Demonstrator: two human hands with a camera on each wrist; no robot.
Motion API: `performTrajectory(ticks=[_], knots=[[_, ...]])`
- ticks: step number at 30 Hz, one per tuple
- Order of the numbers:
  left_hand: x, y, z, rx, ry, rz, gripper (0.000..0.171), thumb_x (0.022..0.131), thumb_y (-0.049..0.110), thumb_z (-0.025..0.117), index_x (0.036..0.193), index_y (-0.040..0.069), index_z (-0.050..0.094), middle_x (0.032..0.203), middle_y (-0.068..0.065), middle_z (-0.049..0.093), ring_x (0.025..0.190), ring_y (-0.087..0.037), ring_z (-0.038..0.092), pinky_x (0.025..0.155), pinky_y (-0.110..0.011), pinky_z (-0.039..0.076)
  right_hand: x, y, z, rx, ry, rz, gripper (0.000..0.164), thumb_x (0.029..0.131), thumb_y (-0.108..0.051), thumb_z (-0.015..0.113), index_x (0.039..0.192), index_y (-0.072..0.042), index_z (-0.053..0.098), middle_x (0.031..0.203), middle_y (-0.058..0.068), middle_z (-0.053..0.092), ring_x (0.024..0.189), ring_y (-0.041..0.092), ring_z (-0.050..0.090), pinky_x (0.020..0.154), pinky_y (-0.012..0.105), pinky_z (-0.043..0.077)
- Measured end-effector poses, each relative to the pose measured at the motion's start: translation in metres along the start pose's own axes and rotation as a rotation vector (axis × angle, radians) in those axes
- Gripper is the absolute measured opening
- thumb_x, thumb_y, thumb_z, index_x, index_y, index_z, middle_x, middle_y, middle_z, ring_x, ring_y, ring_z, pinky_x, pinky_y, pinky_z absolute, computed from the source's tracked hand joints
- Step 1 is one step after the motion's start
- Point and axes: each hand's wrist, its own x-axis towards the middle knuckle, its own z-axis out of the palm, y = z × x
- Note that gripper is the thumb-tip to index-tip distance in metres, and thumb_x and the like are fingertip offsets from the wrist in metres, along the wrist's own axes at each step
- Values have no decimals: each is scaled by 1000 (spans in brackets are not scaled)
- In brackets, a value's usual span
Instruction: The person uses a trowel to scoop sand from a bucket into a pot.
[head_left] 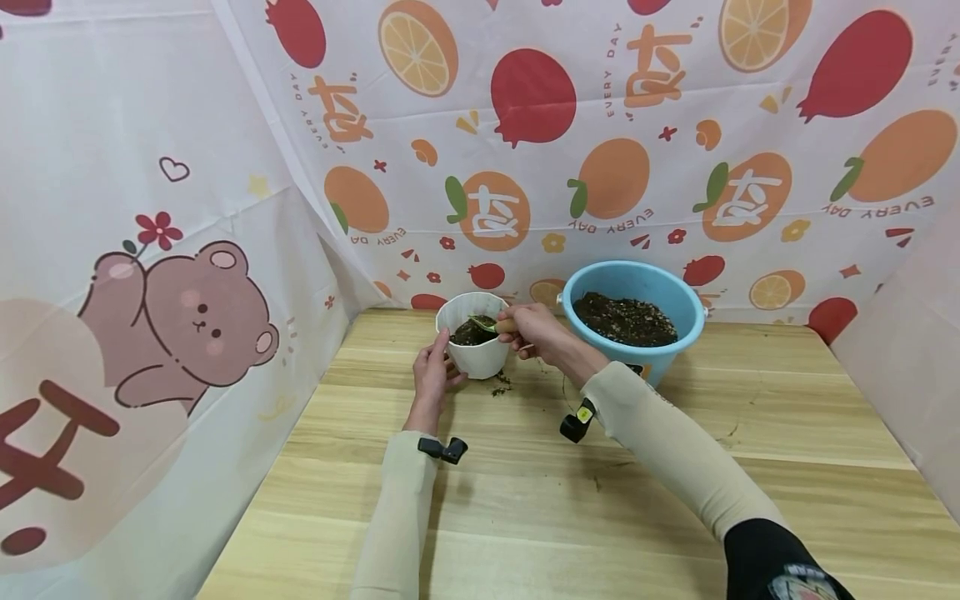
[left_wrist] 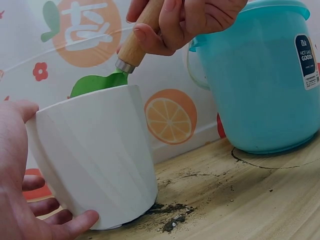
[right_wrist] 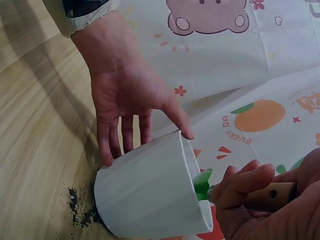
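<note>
A white plant pot (head_left: 482,360) with dark soil (head_left: 472,332) inside stands on the wooden table. My left hand (head_left: 431,373) rests against its left side, fingers fairly straight and spread. In the right wrist view, the left thumb touches the pot's rim and the fingertips lie low on its wall. My right hand (head_left: 534,329) grips the wooden handle of a small green trowel (left_wrist: 142,40) above the pot's right edge. The green blade (left_wrist: 100,84) dips inside the pot; its lower part is hidden by the wall in the left wrist view.
To the right stands a blue bucket (head_left: 671,293) holding dark soil with pale specks. Crumbs of soil (left_wrist: 175,217) lie on the table (head_left: 525,500) beside the pot's base. Printed cloth (head_left: 420,142) hangs close behind the pot and bucket, and more hangs at the sides.
</note>
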Motion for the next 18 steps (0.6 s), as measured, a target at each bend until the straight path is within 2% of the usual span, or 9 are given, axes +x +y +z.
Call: performTrajectory(ticks=[7, 18], knots=[[0, 5, 0, 16, -9, -16, 67, 102, 52, 52, 144, 1, 41, 136, -20, 51, 120, -37, 59, 110, -59, 47, -1, -1, -2, 12, -7, 5, 28, 107, -24, 45, 120, -8, 64, 72, 3, 63, 53, 11, 49, 47, 24, 39], [0, -3, 2, 23, 29, 27, 76, 94, 66, 57, 140, 6, 45, 133, -16, 53, 112, -29, 62, 104, -52, 54, 3, -6, -6, 6, -18, -15, 33, 107, -30, 42, 118, -5, 61, 70, 1, 64, 52, 12, 49, 46, 24, 41]])
